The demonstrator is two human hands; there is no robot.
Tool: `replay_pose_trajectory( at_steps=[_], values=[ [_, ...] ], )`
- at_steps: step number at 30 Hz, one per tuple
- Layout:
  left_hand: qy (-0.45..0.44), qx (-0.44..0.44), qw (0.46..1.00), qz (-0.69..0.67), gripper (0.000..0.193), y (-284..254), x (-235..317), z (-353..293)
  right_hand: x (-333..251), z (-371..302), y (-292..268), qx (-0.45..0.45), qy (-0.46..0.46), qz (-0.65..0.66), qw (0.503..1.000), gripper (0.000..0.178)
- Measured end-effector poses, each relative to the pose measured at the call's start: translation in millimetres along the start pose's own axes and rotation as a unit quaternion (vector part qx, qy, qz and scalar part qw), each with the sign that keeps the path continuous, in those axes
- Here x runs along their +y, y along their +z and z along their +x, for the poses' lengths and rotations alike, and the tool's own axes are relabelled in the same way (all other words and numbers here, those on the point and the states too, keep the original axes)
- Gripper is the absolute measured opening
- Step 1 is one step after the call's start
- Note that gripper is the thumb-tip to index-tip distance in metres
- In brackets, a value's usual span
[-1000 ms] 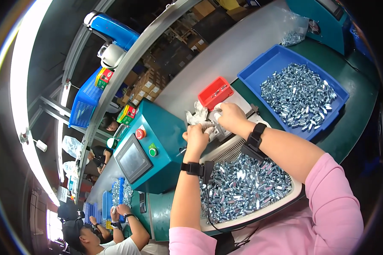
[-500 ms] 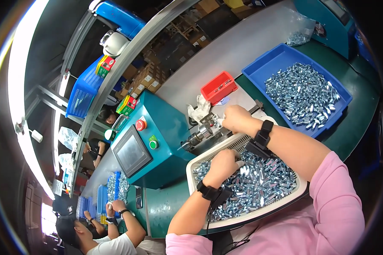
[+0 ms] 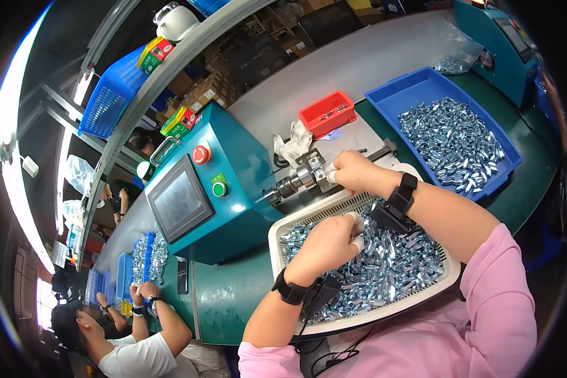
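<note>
My left hand point(image 3: 329, 247) hovers over a cream slotted basket point(image 3: 274, 253) heaped with small shiny metal sleeves point(image 3: 394, 274). Its fingers are curled in, with white covers on the tips; whatever they pinch is hidden. Beyond the basket, my right hand point(image 3: 358, 172) is closed at the end of a metal chuck fixture point(image 3: 309, 173), thumb and forefinger pressed together. Any part in that pinch is too small or covered to make out. The fixture sits beside a teal machine point(image 3: 242, 164) with a screen, a red button and a green button.
At the right stands a blue tray point(image 3: 384, 94) of metal sleeves. A red bin point(image 3: 327, 113) with a few parts and a white glove point(image 3: 293, 146) lie behind the fixture. A co-worker point(image 3: 132, 343) handles parts at lower left. An overhead rail crosses the upper left.
My left hand has lifted slightly from the metal sleeves, and its fingertips now show. My right hand stays at the fixture. The whole view has shifted a little.
</note>
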State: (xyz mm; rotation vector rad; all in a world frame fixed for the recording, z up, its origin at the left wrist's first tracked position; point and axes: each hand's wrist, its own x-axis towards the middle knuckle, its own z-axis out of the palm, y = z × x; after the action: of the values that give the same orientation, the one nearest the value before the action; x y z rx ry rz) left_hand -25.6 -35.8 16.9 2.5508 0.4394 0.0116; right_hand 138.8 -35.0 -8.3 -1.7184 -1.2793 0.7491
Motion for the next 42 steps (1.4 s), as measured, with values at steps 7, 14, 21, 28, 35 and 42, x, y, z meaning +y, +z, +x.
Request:
replay_pose_trajectory(
  at_steps=[7,14,21,28,35,42],
  values=[
    [0.018,-0.023,0.999,-0.020,0.021,-6,8,-8,3,2,4,-0.007,-0.002,0.028,1.000,0.019],
    [0.009,-0.040,0.999,-0.036,0.025,-6,4,-4,-1,-1,1,-0.012,0.005,0.018,1.000,0.020],
    [0.005,-0.008,0.999,-0.045,0.025,-3,-22,3,-4,-1,-2,0.024,-0.025,-0.047,0.998,0.022],
    [0.028,0.023,0.999,-0.032,0.025,0,-41,8,-1,1,-11,0.057,0.018,-0.057,0.997,0.028],
    [0.048,0.056,0.997,-0.031,0.024,7,-51,11,-22,12,-4,0.021,0.070,-0.227,0.971,0.033],
    [0.051,0.056,0.997,-0.026,0.026,5,-55,13,-35,21,10,0.205,-0.019,-0.410,0.889,0.028]
  ],
)
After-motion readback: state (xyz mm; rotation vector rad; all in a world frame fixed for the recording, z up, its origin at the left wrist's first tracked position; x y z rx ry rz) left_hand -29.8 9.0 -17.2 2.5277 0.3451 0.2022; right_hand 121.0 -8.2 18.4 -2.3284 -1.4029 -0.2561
